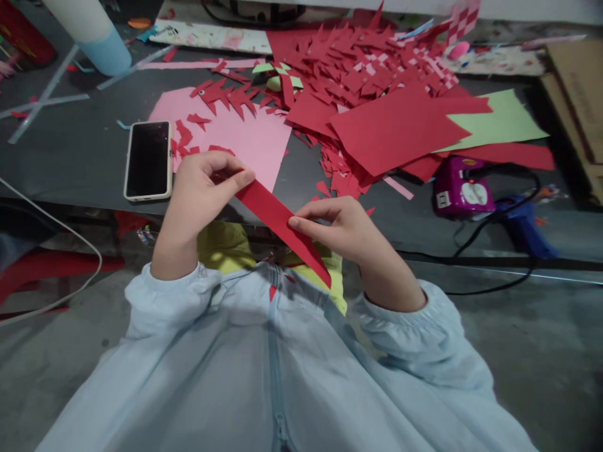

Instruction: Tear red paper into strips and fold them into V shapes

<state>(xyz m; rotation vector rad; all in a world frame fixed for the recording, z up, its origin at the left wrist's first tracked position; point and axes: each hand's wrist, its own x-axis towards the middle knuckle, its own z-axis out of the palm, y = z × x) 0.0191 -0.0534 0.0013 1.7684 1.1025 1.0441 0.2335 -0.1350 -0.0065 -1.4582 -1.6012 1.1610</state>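
A long red paper strip (271,210) slants down to the right above my lap. My left hand (202,191) pinches its upper end between thumb and fingers. Further down the strip, my right hand (336,226) grips its edge, thumb on top. The strip's lower end hangs free past my right hand. Just beyond my left hand lies a pink sheet (249,138) with red cut pieces on it, among them a spiky red paper shape (223,95) with an eye. A phone (148,160) lies left of that hand, screen dark.
A heap of red paper scraps (348,63) spreads over the back of the table. Large red sheets (400,129) and a light green sheet (511,119) lie at right. Nearer are a purple power block (461,187) with black cables and a blue glue gun (527,229). Cardboard (577,94) stands far right.
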